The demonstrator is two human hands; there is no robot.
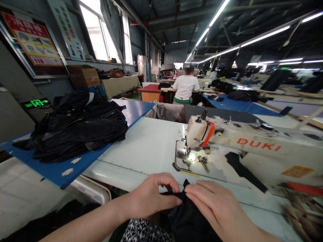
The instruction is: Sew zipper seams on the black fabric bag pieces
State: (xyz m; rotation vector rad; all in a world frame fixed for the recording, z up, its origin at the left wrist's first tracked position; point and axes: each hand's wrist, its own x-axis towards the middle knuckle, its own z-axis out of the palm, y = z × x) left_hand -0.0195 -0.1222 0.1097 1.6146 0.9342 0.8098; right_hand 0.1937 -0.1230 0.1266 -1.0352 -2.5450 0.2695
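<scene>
Black fabric [188,218] hangs between my two hands over the front edge of the white sewing table [141,141]. My left hand [153,195] pinches its upper edge between thumb and fingers. On the other side, my right hand [214,201] grips the same edge, with a small corner of cloth sticking up between the hands. Just beyond them stands a sewing machine [202,134] marked DUKI, its lamp lighting the needle plate. The lower part of the fabric drops out of view toward my lap.
A heap of black zippered garments [80,127] lies on a blue board [52,171] to the left. A dark strip of cloth [244,171] rests by the machine arm. Farther off, a person in a white shirt [186,87] sits facing away. Dark cloth [58,218] lies low at left.
</scene>
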